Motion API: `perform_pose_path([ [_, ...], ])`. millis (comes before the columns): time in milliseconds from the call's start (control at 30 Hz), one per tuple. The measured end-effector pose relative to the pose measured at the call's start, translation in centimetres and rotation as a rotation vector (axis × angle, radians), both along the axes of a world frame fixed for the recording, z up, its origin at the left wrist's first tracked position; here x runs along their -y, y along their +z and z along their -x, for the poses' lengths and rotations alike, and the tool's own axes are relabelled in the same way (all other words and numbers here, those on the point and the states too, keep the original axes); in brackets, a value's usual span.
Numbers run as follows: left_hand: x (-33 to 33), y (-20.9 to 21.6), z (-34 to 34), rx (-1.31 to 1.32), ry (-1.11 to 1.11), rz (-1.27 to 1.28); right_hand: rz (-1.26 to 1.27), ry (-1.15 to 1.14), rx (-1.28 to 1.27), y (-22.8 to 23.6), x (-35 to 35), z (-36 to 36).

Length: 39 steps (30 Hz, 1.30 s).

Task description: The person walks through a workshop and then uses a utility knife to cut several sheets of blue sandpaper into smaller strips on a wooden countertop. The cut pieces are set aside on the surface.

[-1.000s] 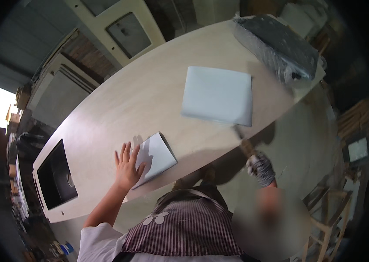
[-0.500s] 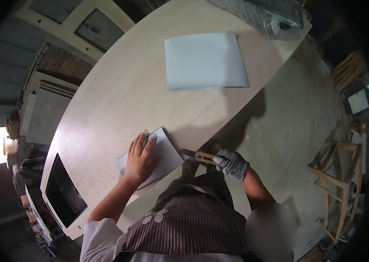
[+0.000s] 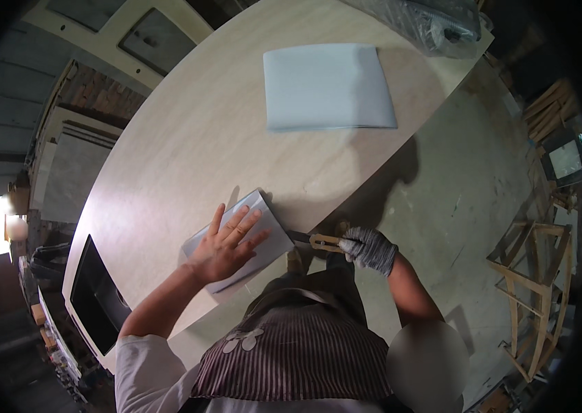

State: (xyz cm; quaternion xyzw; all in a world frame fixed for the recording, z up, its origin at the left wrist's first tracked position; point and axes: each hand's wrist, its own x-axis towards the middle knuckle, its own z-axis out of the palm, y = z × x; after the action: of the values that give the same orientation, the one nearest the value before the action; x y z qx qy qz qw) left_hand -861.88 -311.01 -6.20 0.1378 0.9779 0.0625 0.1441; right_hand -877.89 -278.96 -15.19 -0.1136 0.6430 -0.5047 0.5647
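Note:
Bare and with its fingers spread, my left hand (image 3: 229, 246) lies flat on a small folded stack of white sheets (image 3: 272, 224) at the near edge of the pale countertop (image 3: 188, 158). My right hand (image 3: 368, 249), in a grey knit glove, is closed round a knife with a tan handle (image 3: 325, 243) and a dark blade. The blade points left, its tip at the right-hand edge of the small stack. Whether the tip is between the sheets I cannot tell. Farther away on the countertop lies a larger stack of white sheets (image 3: 329, 86).
A dark sink opening (image 3: 100, 296) is cut into the countertop at the left. Something dark in clear plastic wrap (image 3: 435, 27) lies at the far right corner. A wooden stand (image 3: 535, 289) is on the floor to the right. Framed panels (image 3: 153, 41) lean at the far left.
My left hand has shifted slightly right across the small stack, its fingers now more spread. The knife has moved only a little, still beside the stack's edge. The view has tilted slightly.

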Motion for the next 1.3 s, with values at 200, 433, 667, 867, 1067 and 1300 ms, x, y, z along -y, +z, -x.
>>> perform_pose_path([
  [200,2.0,-1.9,1.3,0.162,-0.161,-0.016,-0.027,0.165,0.006,0.3,0.5,1.7],
  [433,1.1,-3.7,-1.0,0.076,-0.081,-0.045,-0.027,0.284,-0.178,0.5,0.3,3.1],
  [667,0.7,-3.4,-0.6,0.046,-0.069,-0.062,0.124,0.374,-0.352,0.4,1.6,2.0],
  [867,1.0,-3.7,-0.8,0.012,-0.064,-0.091,0.041,0.39,-0.244,1.4,3.4,-0.8],
  [1067,1.2,-3.6,-0.9,-0.008,-0.061,-0.121,0.097,0.371,-0.22,0.2,4.5,-4.1],
  [1300,1.2,-3.8,-1.1,-0.029,-0.045,-0.17,0.055,0.495,-0.41,-1.6,6.7,-8.3],
])
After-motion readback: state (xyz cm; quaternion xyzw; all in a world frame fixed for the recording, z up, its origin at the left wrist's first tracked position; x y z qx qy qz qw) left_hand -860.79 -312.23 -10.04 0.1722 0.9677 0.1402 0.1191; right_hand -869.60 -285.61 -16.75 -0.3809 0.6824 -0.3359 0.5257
